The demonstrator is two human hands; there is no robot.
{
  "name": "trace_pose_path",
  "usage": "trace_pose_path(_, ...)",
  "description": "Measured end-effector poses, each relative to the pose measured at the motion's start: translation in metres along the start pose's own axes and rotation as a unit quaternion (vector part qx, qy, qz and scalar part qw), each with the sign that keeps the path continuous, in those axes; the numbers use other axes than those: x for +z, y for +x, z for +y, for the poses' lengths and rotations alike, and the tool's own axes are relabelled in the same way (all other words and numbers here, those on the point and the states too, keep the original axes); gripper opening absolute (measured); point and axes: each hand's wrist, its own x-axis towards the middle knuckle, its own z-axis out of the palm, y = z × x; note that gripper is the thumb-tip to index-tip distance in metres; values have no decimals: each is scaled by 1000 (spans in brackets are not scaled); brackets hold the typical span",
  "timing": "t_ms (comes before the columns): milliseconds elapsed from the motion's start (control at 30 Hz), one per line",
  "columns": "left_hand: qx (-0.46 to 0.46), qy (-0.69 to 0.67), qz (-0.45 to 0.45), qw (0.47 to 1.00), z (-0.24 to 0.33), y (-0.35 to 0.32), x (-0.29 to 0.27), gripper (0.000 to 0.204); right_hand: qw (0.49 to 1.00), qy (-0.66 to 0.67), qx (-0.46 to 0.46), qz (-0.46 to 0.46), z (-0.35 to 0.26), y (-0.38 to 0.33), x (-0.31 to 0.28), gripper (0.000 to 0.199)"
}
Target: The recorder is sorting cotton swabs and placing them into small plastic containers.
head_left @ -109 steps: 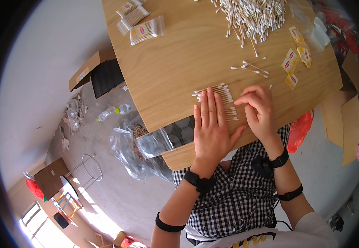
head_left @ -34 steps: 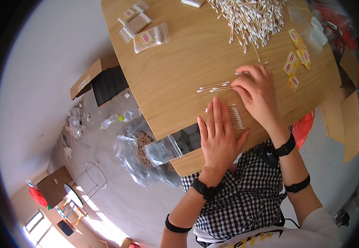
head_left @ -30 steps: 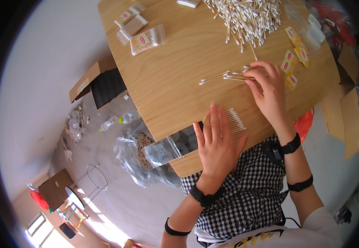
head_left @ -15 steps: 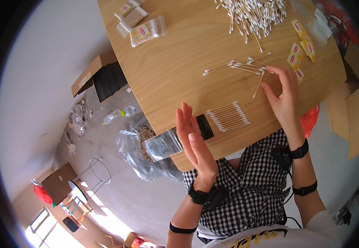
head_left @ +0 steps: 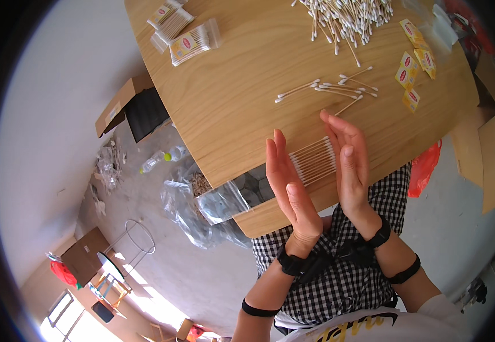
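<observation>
A neat row of cotton swabs (head_left: 314, 161) lies side by side near the table's front edge. My left hand (head_left: 293, 185) is on edge at the left ends of the row, fingers stretched out. On the other side, my right hand (head_left: 352, 165) stands upright by the right ends, its fingers straight and holding nothing. The two palms face each other with the row between them. Just beyond, several loose cotton swabs (head_left: 344, 89) are scattered, and a single swab (head_left: 350, 105) lies close to my right fingertips.
A large heap of cotton swabs (head_left: 350, 20) is at the far side of the table (head_left: 242, 85). Filled swab packets (head_left: 193, 43) lie far left, small yellow cards (head_left: 408, 68) to the right. A plastic bag (head_left: 222, 202) hangs at the front left edge.
My right hand has left the loose swabs and come down to the row's right side. My left hand has shifted right to its left side, and the row looks tighter.
</observation>
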Motion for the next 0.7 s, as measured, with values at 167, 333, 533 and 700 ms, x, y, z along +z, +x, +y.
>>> trace_pose_path(167,-18,-19,33,999,3,-5,-6,81,999,43,31,2,-5,2,-9,53)
trace_pose_path(333,3,-17,37,999,1,-6,-2,80,998,46,20,-28,-3,2,-8,57)
trace_pose_path(533,24,-20,36,999,-1,-8,-5,78,996,71,47,-30,-2,-3,-5,59)
trace_pose_path(700,60,17,116,991,17,-14,-17,67,1000,4,-2,-10,-14,4,-31,61)
